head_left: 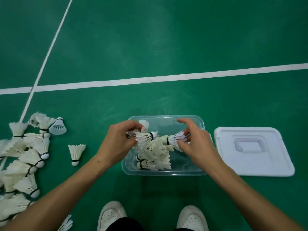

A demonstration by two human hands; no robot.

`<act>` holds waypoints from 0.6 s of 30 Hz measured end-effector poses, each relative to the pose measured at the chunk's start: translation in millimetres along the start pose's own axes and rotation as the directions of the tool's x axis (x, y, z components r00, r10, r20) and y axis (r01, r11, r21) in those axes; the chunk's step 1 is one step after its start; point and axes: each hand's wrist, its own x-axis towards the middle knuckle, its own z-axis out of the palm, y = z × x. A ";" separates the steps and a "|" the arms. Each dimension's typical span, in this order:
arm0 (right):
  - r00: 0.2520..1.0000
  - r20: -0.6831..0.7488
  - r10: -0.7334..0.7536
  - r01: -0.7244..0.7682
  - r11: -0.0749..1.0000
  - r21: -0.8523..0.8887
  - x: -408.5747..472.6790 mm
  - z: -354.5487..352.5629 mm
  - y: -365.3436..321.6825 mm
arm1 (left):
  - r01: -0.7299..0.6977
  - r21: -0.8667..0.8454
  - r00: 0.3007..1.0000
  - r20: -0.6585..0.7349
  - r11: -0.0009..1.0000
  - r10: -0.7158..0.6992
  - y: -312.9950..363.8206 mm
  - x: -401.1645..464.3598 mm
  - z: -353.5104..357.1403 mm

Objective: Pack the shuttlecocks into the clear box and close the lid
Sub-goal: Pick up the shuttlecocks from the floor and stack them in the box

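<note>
clear box [164, 172] open, part-filled | shuttlecocks [25, 157] heaped left | lid [253, 167] right

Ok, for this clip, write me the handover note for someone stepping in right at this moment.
Left hand: grips a shuttlecock by its feathers, over the clear box.
Right hand: pinches another shuttlecock over the box.
Done: a cluster of shuttlecocks already lies inside the box.
Left: the big pile on the floor to the left, plus a single one standing between pile and box, must still go in.
The white lid lies flat on the floor right of the box; fit it last.
</note>
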 end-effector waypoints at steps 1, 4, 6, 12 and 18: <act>1.000 0.016 -0.004 0.005 1.000 -0.018 1.3 4.3 2.4 | 0.006 0.004 1.000 0.004 1.000 -0.006 -0.8 -0.3 2.6; 0.998 0.069 -0.005 0.009 0.998 -0.060 5.3 15.7 6.9 | -0.003 0.004 1.000 0.006 1.000 0.003 -0.7 0.8 6.2; 0.994 0.109 -0.012 0.021 0.996 -0.086 7.9 24.2 4.5 | -0.028 0.003 1.000 0.002 1.000 0.028 1.4 0.5 5.8; 0.980 0.198 -0.033 0.046 0.997 -0.060 17.8 48.4 -10.7 | -0.060 0.071 0.998 -0.013 0.996 0.061 5.1 -2.8 1.1; 0.972 0.230 0.036 -0.043 0.999 0.029 22.5 52.2 -6.2 | -0.079 0.140 0.996 -0.023 0.987 0.083 1.5 0.2 -3.0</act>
